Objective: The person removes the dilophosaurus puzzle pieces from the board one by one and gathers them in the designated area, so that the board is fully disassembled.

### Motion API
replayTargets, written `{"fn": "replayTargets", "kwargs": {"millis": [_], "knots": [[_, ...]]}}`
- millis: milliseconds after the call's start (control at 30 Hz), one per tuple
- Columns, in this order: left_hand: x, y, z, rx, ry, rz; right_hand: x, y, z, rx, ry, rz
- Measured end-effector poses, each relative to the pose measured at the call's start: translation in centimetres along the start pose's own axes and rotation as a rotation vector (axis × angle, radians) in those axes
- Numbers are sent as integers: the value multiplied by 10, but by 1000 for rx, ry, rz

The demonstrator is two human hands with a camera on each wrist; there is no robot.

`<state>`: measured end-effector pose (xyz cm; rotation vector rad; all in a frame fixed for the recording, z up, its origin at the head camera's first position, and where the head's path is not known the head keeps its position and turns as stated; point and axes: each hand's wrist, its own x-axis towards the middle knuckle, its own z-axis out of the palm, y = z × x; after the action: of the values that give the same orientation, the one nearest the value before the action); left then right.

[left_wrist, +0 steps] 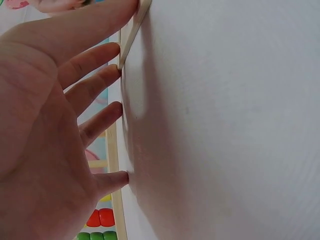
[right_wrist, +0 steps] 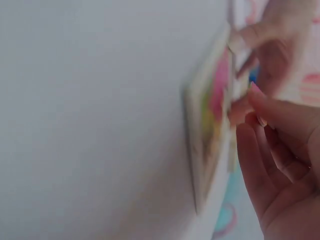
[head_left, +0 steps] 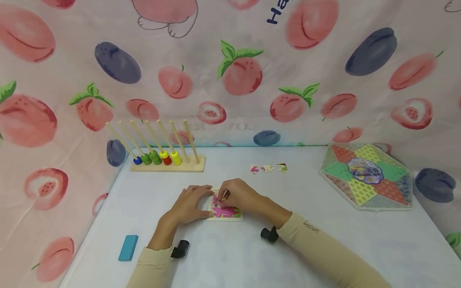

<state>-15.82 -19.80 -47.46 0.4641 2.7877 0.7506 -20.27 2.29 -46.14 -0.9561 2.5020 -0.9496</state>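
Observation:
A small wooden jigsaw puzzle [head_left: 226,213] with a pink picture lies flat on the white table, partly filled. Spread along its left side, my left hand [head_left: 186,205] touches the frame with the thumb at the lower corner and fingertips at the upper one. Those fingers [left_wrist: 95,89] look nearly straight in the left wrist view. My right hand [head_left: 240,195] is over the upper part of the puzzle, pinching a puzzle piece [right_wrist: 257,90] between thumb and fingers; only a pink edge shows. The puzzle is blurred in the right wrist view.
Three loose puzzle pieces [head_left: 268,168] lie behind the puzzle. A wooden peg rack [head_left: 167,169] with coloured beads stands back left. A hexagonal game board [head_left: 367,176] lies at the right, a blue block [head_left: 128,248] at the front left. Fruit-print cloth [head_left: 245,116] hangs behind the table.

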Motion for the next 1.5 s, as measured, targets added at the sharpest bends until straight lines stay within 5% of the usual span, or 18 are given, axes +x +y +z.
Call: {"fn": "replayTargets", "kwargs": {"millis": [400,600,933,1500], "knots": [[0,2,0,0,-2,-3,-18,33,-73,143,144,89],[0,0,0,15,1,0,-27,44,-92,206,203,195],[1,1,-1,21,-14,-5,-31,75,-79,166,170,307],[1,3,-1,20,-16,-6,-28,93,-58,94,177,347]]}}
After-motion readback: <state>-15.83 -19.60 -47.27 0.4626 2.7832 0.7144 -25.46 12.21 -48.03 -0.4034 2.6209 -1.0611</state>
